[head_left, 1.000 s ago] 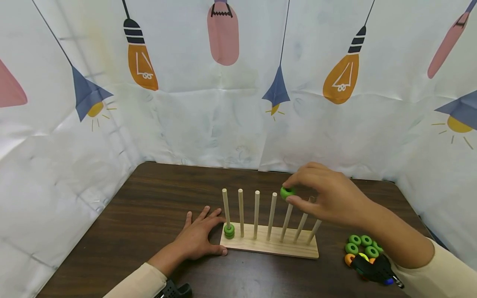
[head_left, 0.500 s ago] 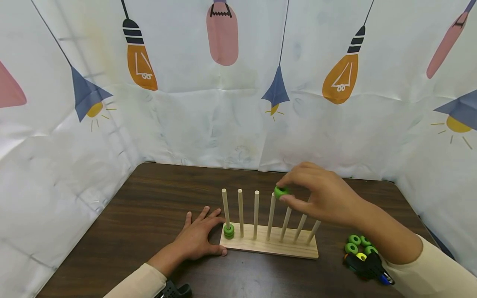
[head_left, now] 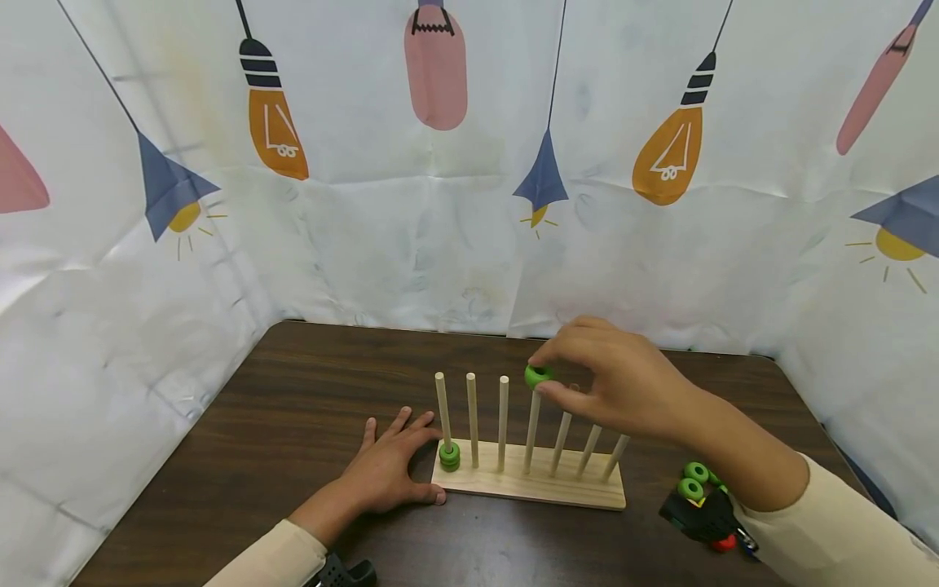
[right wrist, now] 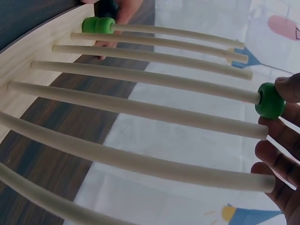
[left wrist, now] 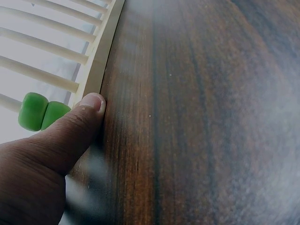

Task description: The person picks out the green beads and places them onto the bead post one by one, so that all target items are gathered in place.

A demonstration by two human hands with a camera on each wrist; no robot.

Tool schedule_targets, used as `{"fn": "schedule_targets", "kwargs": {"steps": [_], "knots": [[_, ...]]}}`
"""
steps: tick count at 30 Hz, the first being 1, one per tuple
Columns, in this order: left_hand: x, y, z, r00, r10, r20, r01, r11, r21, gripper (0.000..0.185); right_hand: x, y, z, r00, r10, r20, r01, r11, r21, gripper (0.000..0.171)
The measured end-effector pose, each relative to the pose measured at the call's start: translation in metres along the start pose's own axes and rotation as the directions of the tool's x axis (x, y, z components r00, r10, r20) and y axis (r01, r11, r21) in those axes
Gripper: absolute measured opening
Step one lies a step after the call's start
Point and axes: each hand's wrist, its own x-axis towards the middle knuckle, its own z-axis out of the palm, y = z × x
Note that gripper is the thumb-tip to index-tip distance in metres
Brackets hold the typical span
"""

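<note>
Between thumb and fingertip, my right hand (head_left: 623,379) pinches a green ring bead (head_left: 538,377) at the top of the middle peg of the wooden peg board (head_left: 535,477). In the right wrist view this bead (right wrist: 270,100) is at the peg's tip; whether the peg has entered its hole I cannot tell. My left hand (head_left: 389,469) lies flat with spread, straight fingers around the board's left end, its thumb (left wrist: 77,126) touching the front edge. Two green beads (head_left: 450,456) are stacked at the foot of the leftmost peg.
Loose green beads (head_left: 690,489) lie on the dark wooden table (head_left: 293,408) to the right of the board. A red bead (head_left: 724,544) and a bit of yellow show there, partly hidden by the black wrist device (head_left: 697,518). A printed white sheet (head_left: 367,244) hangs behind.
My right hand has moved left with the green bead, from near the fifth peg to the middle peg. Its forearm now covers more of the loose beads. The left hand has stayed still.
</note>
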Motion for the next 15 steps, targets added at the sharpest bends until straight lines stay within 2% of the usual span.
{"fn": "schedule_targets", "kwargs": {"steps": [15], "knots": [[0.0, -0.002, 0.0, 1.0, 0.005, 0.007, -0.005, 1.0, -0.007, 0.081, 0.012, -0.001, 0.009, 1.0, -0.004, 0.002, 0.004, 1.0, 0.009, 0.022]]}}
